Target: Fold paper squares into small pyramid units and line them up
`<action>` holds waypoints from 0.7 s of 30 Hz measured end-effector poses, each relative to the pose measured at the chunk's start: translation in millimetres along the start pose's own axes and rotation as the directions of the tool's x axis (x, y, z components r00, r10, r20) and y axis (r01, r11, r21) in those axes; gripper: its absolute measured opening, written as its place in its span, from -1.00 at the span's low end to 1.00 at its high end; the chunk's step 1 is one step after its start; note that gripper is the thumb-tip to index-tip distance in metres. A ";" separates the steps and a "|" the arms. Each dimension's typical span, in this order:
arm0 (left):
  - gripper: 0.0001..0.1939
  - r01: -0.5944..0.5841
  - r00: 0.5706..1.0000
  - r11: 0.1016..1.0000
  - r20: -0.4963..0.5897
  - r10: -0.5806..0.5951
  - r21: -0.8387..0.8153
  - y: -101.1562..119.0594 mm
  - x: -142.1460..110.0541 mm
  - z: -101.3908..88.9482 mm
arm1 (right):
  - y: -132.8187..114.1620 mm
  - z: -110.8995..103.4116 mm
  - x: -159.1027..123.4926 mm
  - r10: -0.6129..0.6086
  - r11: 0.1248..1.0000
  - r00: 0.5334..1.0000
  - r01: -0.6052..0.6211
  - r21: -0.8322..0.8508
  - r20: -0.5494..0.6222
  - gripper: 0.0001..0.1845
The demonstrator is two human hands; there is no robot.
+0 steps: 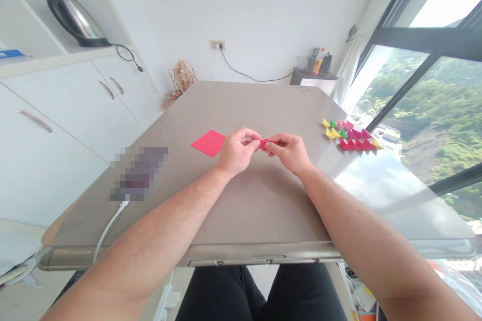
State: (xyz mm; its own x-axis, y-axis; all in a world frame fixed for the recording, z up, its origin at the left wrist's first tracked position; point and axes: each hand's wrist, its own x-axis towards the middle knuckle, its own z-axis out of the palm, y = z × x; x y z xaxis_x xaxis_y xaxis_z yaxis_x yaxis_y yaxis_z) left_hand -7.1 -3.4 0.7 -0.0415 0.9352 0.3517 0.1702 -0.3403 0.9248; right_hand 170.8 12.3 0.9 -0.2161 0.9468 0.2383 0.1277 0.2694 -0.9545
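Observation:
Between my two hands, above the middle of the table, is a small piece of folded red paper (pixel 262 145). My left hand (pixel 240 149) pinches its left end with thumb and fingers. At the other end my right hand (pixel 289 151) grips it the same way. Fingers cover much of the paper, so its full shape is hidden. Just left of my left hand, a flat sheet of red paper (pixel 209 143) lies on the table, partly behind that hand.
Rows of small folded paper boats (pixel 354 139) in yellow, green, pink and red stand at the table's right side. A blurred-out dark device (pixel 139 174) with a white cable (pixel 109 228) lies at the left. The grey-brown table (pixel 259 105) reaches toward the wall.

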 end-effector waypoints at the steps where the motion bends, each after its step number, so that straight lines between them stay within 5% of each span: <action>1: -0.86 0.003 1.000 1.000 0.000 -0.003 -0.007 0.0 0.1 0.0 | -0.3 0.0 0.1 0.002 1.000 1.000 -0.002 -0.001 0.000 -0.77; 13: -0.76 0.088 0.990 0.995 0.113 -0.083 -0.047 -8.0 3.6 -1.1 | -0.4 1.3 -0.5 -0.011 1.000 1.000 0.011 -0.007 -0.018 -0.85; 21: -0.76 0.008 0.994 1.000 0.111 -0.008 0.001 -8.2 2.4 0.1 | -2.8 2.9 -0.8 -0.017 1.000 1.000 0.016 -0.019 -0.018 -0.85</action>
State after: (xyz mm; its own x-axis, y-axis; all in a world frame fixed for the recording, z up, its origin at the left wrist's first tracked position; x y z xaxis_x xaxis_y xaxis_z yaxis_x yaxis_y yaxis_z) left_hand -8.5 1.6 -6.1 0.0662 0.9431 0.3258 0.1705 -0.3324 0.9276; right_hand 167.8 10.2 2.9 -0.2010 0.9452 0.2574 0.1425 0.2882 -0.9469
